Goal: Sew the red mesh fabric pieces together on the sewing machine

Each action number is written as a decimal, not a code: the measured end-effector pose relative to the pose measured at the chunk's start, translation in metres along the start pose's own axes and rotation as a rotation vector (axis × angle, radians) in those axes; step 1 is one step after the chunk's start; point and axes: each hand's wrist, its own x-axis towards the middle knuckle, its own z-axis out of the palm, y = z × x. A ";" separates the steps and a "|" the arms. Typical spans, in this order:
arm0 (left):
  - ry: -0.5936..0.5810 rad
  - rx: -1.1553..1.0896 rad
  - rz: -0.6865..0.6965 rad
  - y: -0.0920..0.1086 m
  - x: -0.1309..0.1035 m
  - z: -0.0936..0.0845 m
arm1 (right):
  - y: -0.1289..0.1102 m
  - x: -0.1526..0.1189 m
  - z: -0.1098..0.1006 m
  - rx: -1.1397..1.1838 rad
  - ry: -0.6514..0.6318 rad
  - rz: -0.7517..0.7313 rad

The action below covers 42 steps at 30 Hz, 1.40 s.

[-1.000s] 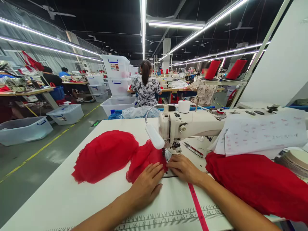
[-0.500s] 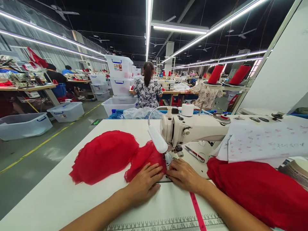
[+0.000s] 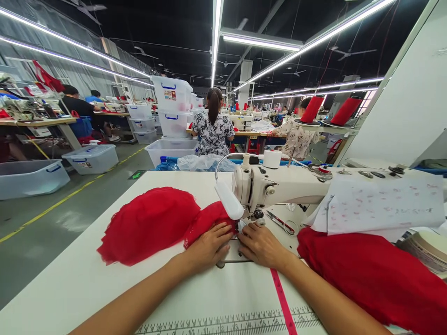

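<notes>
Red lace-edged fabric [image 3: 150, 225] spreads over the white table [image 3: 195, 298] and runs under the head of a white sewing machine [image 3: 286, 186]. My left hand [image 3: 210, 244] lies on the fabric's near edge, left of the needle area, fingers stretched forward. Just right of the needle, my right hand [image 3: 260, 242] rests on the machine bed with its fingers bent and close together; whatever may be beneath its fingertips is too small to tell. The needle itself is mostly hidden by the machine's white lamp [image 3: 228, 201].
Red-handled snips [image 3: 279, 221] lie on the machine bed. Another red fabric pile [image 3: 370, 274] sits at right, beside a paper sheet [image 3: 380, 202] and a tape roll [image 3: 424, 251]. A printed ruler [image 3: 226, 325] runs along the near edge. Two people sit ahead.
The fabric by the needle has moved away from me under the machine, and less of it shows between my hands. Both hands have moved slightly forward. The view has shifted a little.
</notes>
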 end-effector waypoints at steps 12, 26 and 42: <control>0.028 0.000 -0.079 0.000 0.004 0.005 | -0.001 -0.004 0.000 0.071 0.062 0.045; 0.037 0.036 -0.071 0.002 0.004 0.004 | 0.001 -0.007 0.002 0.139 0.083 0.079; 0.043 -0.006 -0.097 0.003 0.003 0.004 | 0.000 -0.008 0.004 0.134 0.105 0.077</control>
